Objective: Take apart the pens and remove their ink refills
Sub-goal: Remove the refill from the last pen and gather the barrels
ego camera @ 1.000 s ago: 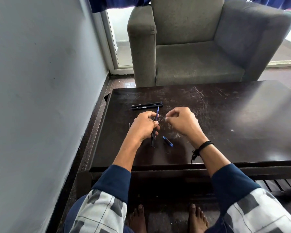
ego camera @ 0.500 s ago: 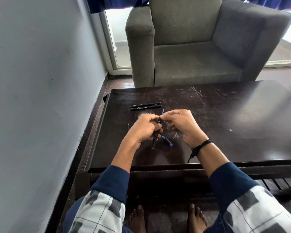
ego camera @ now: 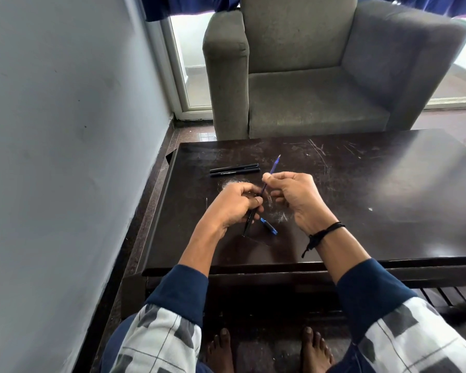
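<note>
My left hand (ego camera: 233, 205) grips a black pen barrel (ego camera: 249, 220) that slants down toward me over the dark table (ego camera: 374, 211). My right hand (ego camera: 296, 196) pinches a blue ink refill (ego camera: 274, 165); its tip points up and away, and its lower end still runs into the barrel. A small blue pen piece (ego camera: 268, 226) lies on the table just below my hands. Two whole black pens (ego camera: 234, 169) lie side by side farther back. A thin dark piece (ego camera: 207, 203) lies left of my left hand.
A grey armchair (ego camera: 320, 76) stands right behind the table's far edge. A grey wall (ego camera: 65, 157) runs close along the table's left side. My bare feet (ego camera: 267, 351) rest on the floor under the near edge.
My right hand has drawn the blue refill farther up and out of the barrel; more of its length now shows above my fingers. The left hand kept hold of the barrel.
</note>
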`<state>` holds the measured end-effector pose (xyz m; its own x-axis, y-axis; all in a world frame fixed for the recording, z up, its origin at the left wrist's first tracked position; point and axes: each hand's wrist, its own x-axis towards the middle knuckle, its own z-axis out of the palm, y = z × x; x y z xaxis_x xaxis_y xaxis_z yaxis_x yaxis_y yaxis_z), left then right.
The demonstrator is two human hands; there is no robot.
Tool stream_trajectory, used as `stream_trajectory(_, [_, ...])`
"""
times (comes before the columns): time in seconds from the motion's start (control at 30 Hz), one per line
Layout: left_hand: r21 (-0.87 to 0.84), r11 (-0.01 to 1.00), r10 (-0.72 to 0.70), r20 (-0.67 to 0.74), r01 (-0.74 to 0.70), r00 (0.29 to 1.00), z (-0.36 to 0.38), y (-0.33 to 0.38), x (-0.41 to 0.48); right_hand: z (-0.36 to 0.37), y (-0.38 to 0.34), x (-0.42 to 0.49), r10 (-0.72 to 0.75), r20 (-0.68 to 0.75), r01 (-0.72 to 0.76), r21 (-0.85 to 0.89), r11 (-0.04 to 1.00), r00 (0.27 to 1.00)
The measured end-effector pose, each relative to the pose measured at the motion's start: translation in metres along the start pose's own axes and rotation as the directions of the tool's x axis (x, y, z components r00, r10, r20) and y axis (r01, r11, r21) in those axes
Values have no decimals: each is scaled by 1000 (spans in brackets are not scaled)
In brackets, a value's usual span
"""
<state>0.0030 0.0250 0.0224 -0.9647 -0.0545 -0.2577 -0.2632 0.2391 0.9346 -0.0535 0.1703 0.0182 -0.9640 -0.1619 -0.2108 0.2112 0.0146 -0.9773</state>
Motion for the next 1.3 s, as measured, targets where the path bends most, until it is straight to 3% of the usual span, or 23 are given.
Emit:
stream_trajectory(0.13, [26,1000,2,16,-2,1000,1,-1,1,-21,-9,9,4,-131,23,202,979,991])
stream_trajectory(0.2, [38,999,17,3,-17,1000,0,-1,0,-34,-13,15,-30,-209,66,168,984,977])
stream_trajectory(0.27, [40,998,41,-37,-39,998,-2,-3,1,-47,-13,20,-121,-248,93,-125,988,961])
stream_trajectory(0.3, [41,998,55,-68,-52,996,-3,-3,2,-53,-12,22,-155,-236,70,-335,940,959])
stream_trajectory(0.37, [34,997,75,-142,-70,987,-6,-5,3,-62,-11,24,-135,-208,-43,-676,735,969])
stream_trajectory(0.47, [13,996,91,-231,-90,969,-10,-5,5,-65,-8,23,-16,-211,-176,-854,490,977])
stream_trajectory(0.57, [-4,994,102,-284,-108,953,-14,-5,6,-69,-7,21,-14,-248,-223,-895,387,969])
stream_trajectory(0.8, [-42,990,117,-328,-138,937,-23,-2,2,-65,4,21,38,-250,-249,-916,314,968])
stream_trajectory(1.1, [-64,981,146,-377,-183,915,-50,4,-7,-64,3,25,-24,-250,-232,-926,296,968])
stream_trajectory(1.2, [-66,979,150,-400,-192,904,-60,7,-11,-62,2,23,-55,-201,-174,-931,321,978])
stream_trajectory(1.3, [-52,979,155,-429,-195,890,-70,8,-15,-48,-3,17,-145,-72,-13,-929,370,987])
